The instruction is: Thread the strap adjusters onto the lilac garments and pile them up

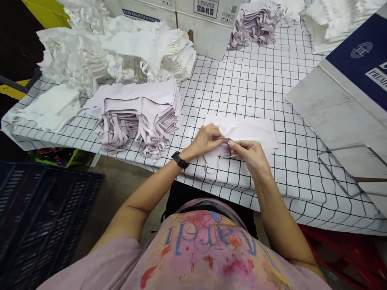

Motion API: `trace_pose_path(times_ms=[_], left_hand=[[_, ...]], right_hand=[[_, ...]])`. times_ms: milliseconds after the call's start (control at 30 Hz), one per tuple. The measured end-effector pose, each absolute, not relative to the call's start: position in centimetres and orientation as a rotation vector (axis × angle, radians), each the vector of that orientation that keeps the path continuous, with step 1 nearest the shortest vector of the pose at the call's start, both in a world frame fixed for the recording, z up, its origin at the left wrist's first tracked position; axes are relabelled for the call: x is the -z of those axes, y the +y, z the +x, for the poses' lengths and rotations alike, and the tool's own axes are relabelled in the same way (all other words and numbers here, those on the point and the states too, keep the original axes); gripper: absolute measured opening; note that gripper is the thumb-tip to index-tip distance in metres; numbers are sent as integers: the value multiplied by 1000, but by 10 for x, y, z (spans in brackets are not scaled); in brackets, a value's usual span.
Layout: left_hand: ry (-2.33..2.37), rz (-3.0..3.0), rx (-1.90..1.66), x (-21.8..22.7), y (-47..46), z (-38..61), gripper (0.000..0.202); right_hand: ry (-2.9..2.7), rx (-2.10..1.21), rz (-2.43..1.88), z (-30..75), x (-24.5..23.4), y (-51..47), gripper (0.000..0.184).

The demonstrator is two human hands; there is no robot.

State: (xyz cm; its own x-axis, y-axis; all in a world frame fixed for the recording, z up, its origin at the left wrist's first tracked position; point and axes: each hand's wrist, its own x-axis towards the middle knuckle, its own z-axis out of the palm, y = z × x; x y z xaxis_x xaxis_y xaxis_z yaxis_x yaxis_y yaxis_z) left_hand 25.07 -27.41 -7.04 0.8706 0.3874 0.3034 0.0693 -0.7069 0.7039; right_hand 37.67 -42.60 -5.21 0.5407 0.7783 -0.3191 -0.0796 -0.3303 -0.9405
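Observation:
A pale pink strappy garment, like a camisole top (256, 131), lies flat near the table's front edge. Above it, my left hand (207, 139), with a dark watch on the wrist, pinches one of its thin straps. Thumb and fingers of my right hand (250, 155) are closed on the same strap (224, 140), where a small light piece like a strap slider (230, 141) shows at the fingertips. Another strap loop (211, 164) hangs toward the edge. Left of my hands sits a thick stack of matching pink garments (160, 94), straps drooping over the front.
White garment piles (121, 48) fill the back left of the checked tablecloth (254, 86). A cardboard box (205, 34) stands behind, beside more pink garments (256, 22). At right, a large box (341, 108) and a bent wire frame (338, 177) border the work area. Dark crates (45, 217) stand lower left.

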Motion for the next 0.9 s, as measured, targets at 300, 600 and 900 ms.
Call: trace_pose_path(times_ms=[300,600,900], left_hand=[[247,2549,-422,66,-278,252,16],[138,2628,-386,59,-278,249,22],[59,2744,-397,60,-278,250,29]], right_hand=[[-785,-1149,-1640,382,46,-418,38],[-790,-1248,-1655,395,52,-413,38],[-809,-1353,-1666,401,47,-406,37]])
